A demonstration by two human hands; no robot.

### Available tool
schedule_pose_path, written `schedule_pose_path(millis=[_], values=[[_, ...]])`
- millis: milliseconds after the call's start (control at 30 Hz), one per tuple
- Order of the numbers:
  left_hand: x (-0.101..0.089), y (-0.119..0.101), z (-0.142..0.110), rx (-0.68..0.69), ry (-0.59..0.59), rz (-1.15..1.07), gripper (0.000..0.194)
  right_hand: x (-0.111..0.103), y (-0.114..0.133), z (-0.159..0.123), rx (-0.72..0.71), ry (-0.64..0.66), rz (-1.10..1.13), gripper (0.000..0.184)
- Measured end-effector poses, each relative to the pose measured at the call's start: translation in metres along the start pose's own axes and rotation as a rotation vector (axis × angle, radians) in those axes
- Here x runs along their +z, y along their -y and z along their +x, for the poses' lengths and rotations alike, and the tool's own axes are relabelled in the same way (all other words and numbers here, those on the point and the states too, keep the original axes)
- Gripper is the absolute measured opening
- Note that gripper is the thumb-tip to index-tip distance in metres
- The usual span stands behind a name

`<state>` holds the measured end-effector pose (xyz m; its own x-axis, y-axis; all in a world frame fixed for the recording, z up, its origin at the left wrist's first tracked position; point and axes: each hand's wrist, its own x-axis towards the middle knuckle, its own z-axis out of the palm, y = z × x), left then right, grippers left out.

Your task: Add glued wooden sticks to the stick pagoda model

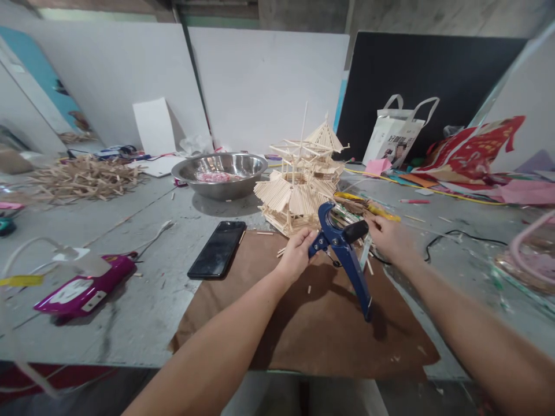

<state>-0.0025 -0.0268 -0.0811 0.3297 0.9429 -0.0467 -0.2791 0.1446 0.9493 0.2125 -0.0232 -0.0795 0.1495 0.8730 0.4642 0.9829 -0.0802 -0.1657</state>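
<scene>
My left hand is closed on a blue pipe cutter, gripping it near the pivot. One long blue handle points down to the right, and a black grip sticks out toward my right hand. The right fingers are bent together at a pile of thin sticks and tools; what they pinch is hidden. Beside them lies a yellow-handled tool. Just behind the cutter stands a pagoda model of thin wooden sticks, with tiered roofs. Under my hands is a brown sheet, with a few short stick pieces on it.
A black phone lies left of my hands, and a magenta power strip farther left. Behind are a steel bowl and a heap of wooden pieces. A white bag and red packaging stand back right. A black cable curves at right.
</scene>
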Motion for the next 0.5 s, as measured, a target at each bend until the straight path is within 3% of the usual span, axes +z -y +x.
schedule_pose_path(millis=[100,267,400,500], values=[[0.0,-0.001,0.0,0.015,0.003,-0.005,0.024,-0.006,0.009,-0.005,0.044,0.028,0.138,0.038],[0.001,-0.003,0.0,0.015,-0.004,-0.009,0.026,-0.001,0.029,-0.024,-0.103,0.149,0.445,0.032],[0.0,-0.002,0.0,0.04,0.007,-0.001,0.026,0.012,0.05,-0.042,-0.356,0.315,0.575,0.028],[0.0,-0.001,0.0,0.081,0.021,-0.01,0.026,0.022,0.056,-0.05,-0.509,0.398,0.528,0.034]])
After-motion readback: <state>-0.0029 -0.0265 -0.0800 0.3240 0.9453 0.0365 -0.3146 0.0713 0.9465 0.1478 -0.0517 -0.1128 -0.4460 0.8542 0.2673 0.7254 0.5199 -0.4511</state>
